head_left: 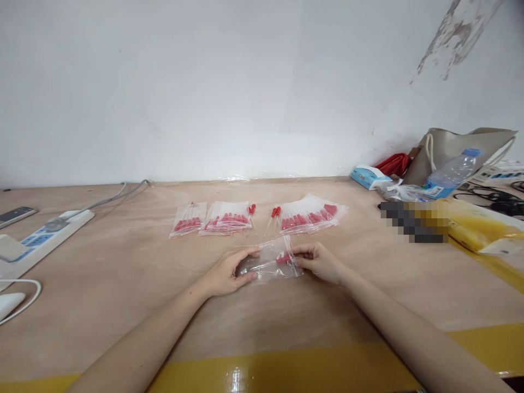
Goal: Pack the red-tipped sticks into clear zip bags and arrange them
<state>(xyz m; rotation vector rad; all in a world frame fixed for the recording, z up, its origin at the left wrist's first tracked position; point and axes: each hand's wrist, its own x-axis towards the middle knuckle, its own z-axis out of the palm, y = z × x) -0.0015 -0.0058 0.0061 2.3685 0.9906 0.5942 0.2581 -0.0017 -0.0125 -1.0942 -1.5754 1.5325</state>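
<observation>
Your counter (102, 284) runs back to the wall, with yellow tape (262, 371) along its near edge. Toward its far right corner sits a grey tote (450, 147), and toward its left side a white power strip (53, 234). A fan of small bags (303, 213) lies midway between the near and far edges, with two stacks of bags (227, 215) to its left. Nearer the near edge, your left hand (225, 271) has its grip spread, thumb and fingers apart on the left end of a clear bag (268, 252); your right hand (321, 262) has its grip pinched on that bag's right end. Two pairs of loose red-topped sticks (276, 212) lie between fan and stacks; another red-topped stick (282, 259) is inside the clear bag.
</observation>
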